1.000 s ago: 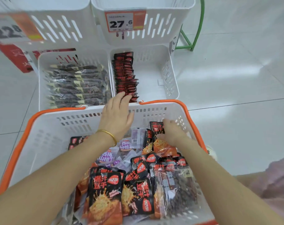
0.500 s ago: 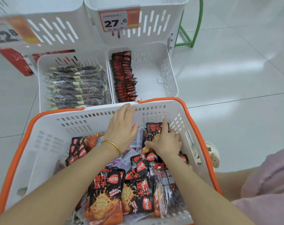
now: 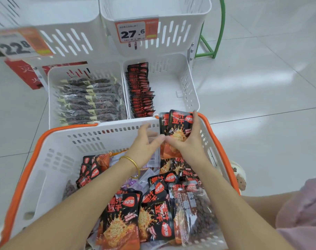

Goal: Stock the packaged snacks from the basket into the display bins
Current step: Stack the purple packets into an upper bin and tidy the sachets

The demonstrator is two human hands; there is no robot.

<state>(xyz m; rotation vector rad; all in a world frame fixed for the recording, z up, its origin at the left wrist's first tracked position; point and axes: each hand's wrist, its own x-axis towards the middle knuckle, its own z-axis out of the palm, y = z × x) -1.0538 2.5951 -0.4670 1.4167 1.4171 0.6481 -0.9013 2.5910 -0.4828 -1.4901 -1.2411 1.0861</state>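
A white basket with an orange rim (image 3: 45, 170) holds several black-and-orange snack packs (image 3: 123, 219) and a clear bag of dark snacks (image 3: 195, 213). My right hand (image 3: 188, 141) grips two black-and-orange packs (image 3: 175, 123), raised upright at the basket's far rim. My left hand (image 3: 146, 143), with a gold bangle on the wrist, sits just left of them, its fingertips close to the packs' lower edge. Beyond the basket, the right display bin (image 3: 189, 87) has a row of the same red-black packs (image 3: 141, 91) along its left side. The left display bin (image 3: 51, 98) is full of dark clear bags.
Two upper white bins carry price tags, the 27.6 tag (image 3: 135, 30) and the 22.8 tag (image 3: 18, 44). A green metal frame (image 3: 216, 33) stands at the back right on the grey tiled floor. A pink garment (image 3: 303, 213) fills the lower right corner.
My right hand has lifted two packs out of the pile up to the basket's far rim. My left hand has come off the rim and moved right toward them.
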